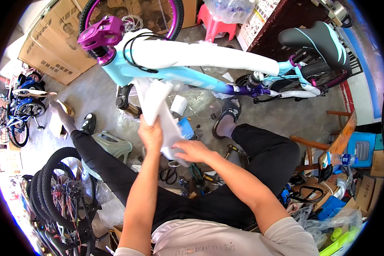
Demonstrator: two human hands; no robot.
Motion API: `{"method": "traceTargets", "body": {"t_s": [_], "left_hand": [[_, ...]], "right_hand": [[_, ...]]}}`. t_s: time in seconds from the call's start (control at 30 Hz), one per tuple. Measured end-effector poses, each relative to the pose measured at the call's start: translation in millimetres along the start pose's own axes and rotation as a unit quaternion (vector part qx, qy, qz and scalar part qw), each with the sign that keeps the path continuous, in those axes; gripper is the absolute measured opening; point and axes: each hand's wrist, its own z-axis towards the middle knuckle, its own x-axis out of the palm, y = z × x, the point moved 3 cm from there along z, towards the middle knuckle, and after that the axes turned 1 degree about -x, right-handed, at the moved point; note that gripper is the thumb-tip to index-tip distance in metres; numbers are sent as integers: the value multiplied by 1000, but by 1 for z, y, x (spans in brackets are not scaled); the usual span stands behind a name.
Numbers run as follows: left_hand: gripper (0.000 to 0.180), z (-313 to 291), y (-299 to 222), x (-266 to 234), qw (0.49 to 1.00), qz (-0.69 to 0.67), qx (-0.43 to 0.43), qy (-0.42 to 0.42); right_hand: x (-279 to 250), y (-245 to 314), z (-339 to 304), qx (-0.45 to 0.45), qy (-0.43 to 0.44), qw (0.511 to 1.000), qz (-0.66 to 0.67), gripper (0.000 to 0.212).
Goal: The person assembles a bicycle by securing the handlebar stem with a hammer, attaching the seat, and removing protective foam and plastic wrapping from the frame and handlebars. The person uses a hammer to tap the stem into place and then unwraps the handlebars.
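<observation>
A light-blue and purple bicycle frame (175,77) stretches across in front of me, its top tube wrapped in white foam (209,55). Below its front end hangs a long strip of white foam sheet (168,123), partly blurred. My left hand (151,134) is closed around the strip's left edge. Near the strip's lower end, my right hand (193,151) has its fingers stretched out against or just over the sheet; exact contact is hard to tell. The purple stem (101,33) tops the front of the frame, and a black fork leg (126,100) shows beneath it.
Scissors (168,175), a hammer (231,150) and other tools lie on the floor between my legs. A pale green stool (113,144) stands left, above stacked bicycle wheels (59,187). Right are a wooden chair (335,141) and clutter; a pink stool (216,26) stands behind the frame.
</observation>
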Motion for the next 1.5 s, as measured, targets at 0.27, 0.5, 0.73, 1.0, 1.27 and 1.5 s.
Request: {"method": "traceTargets", "body": {"t_s": [0.27, 0.5, 0.73, 1.0, 1.27, 1.5], "left_hand": [[19, 31, 21, -62, 981, 170, 58, 81], [23, -8, 5, 6, 1000, 7, -12, 12], [27, -51, 4, 18, 993, -91, -40, 56], [55, -156, 65, 26, 933, 116, -111, 322], [61, -33, 5, -122, 997, -47, -59, 28], [101, 104, 11, -203, 928, 343, 39, -136]], "right_hand": [[-62, 40, 30, -31, -167, 986, -6, 17], [-257, 111, 43, -186, -541, 759, -310, 11], [-288, 78, 98, 93, -377, 887, -251, 42], [-291, 69, 94, 91, -380, 878, -275, 50], [-291, 68, 97, 90, -411, 873, -247, 48], [-239, 122, 66, -207, -512, 773, -311, 11]]}}
